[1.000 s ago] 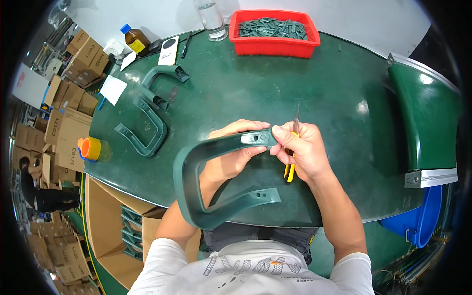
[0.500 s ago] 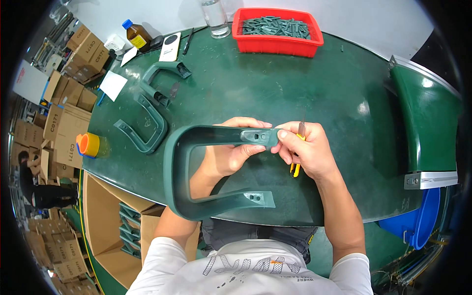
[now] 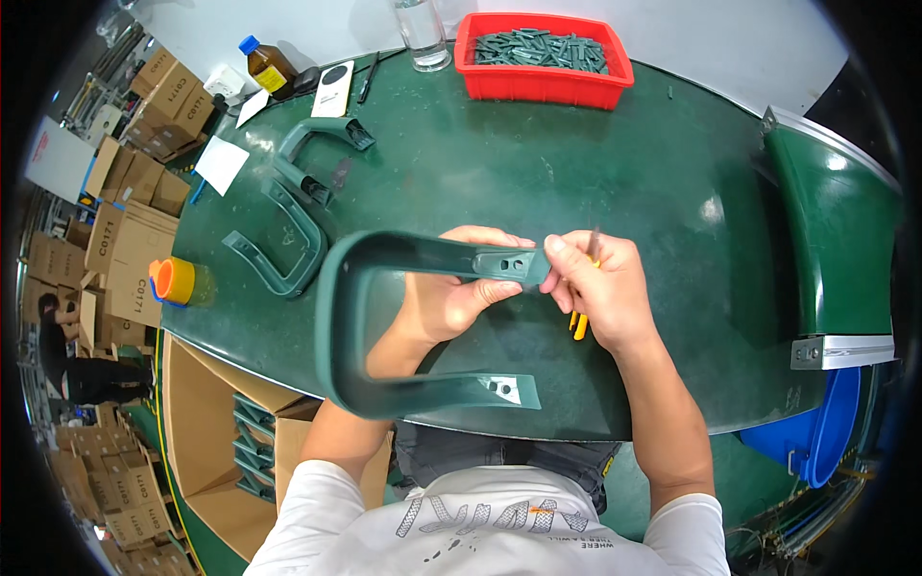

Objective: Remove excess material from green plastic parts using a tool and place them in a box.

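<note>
A green U-shaped plastic handle (image 3: 343, 331) is held above the table, its curved side to the left and both arms pointing right. My left hand (image 3: 444, 300) is closed around the far arm, thumb in front and fingers behind, close to two small holes. At that arm's tip, my right hand (image 3: 612, 293) touches the end with thumb and fingers. A yellow-handled knife (image 3: 579, 324) is tucked in my right hand; its narrow blade points away from me and is partly hidden by the fingers. The near arm has a similar holed end, touched by neither hand.
Two similar green handles (image 3: 312, 235) lie left on the green table (image 3: 461, 163). A red bin (image 3: 547, 88) of small green pieces, a glass (image 3: 421, 38) and a brown bottle (image 3: 269, 69) stand at the back. An open carton (image 3: 206, 432) is below left, a blue bucket (image 3: 828, 432) below right.
The handle has tilted slightly, its curved side rising a little in view. My right hand has turned slightly at the tip, still with the knife; my left hand keeps its hold.
</note>
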Available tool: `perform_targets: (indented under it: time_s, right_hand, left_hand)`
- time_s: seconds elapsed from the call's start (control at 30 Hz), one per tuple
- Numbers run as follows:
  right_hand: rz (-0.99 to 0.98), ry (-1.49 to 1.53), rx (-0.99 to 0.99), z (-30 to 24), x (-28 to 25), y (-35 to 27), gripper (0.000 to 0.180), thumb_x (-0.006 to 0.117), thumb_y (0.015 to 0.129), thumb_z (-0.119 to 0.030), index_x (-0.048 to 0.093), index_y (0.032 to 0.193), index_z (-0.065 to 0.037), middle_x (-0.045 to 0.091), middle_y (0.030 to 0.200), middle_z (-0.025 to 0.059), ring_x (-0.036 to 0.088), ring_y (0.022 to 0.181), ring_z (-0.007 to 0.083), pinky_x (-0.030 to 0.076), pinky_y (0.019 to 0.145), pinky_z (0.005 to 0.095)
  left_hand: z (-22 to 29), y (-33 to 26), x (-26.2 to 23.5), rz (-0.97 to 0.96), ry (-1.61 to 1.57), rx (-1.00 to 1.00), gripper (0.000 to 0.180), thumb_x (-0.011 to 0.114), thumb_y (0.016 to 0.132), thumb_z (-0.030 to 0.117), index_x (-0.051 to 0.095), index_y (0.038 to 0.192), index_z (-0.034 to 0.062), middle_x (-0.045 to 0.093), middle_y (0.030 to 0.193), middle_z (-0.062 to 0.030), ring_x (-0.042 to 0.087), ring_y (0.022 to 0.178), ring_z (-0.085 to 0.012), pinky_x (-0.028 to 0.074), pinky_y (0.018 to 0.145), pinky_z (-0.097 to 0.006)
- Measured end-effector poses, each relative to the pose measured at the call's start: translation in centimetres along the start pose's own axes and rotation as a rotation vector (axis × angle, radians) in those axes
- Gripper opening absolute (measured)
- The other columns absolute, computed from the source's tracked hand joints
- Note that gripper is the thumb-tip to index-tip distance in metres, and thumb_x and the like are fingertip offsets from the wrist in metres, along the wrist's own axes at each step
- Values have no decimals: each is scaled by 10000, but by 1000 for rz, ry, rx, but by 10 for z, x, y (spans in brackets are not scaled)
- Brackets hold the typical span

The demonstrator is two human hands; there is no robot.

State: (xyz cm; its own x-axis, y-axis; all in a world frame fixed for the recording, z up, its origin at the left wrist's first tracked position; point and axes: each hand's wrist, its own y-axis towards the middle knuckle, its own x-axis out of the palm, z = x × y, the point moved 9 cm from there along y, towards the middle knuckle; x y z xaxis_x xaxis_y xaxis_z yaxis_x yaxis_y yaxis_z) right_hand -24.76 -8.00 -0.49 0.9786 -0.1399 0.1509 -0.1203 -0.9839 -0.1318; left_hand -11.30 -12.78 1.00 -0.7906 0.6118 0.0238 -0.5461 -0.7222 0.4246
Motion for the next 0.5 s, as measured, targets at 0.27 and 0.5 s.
perform_targets:
  time_s: [0.27,0.5]
  right_hand:
    - [98,-143,-265,-20,-6,-2,319,534,937,-290,560,1075,-4,590,753,39,491,599,83,408,552,223]
    - [164,-548,-606,-32,9,-19,262,565,914,-237,630,853,9,532,619,87,483,507,169,386,481,289]
  left_hand:
    - [-11,1,-19,82,-225,-40,412,761,733,98,562,1082,6,641,1017,-181,645,917,-265,525,773,-355]
    - [-13,1,-25,174,-339,-34,439,759,744,138,546,1110,20,639,1010,-170,648,890,-279,528,738,-358]
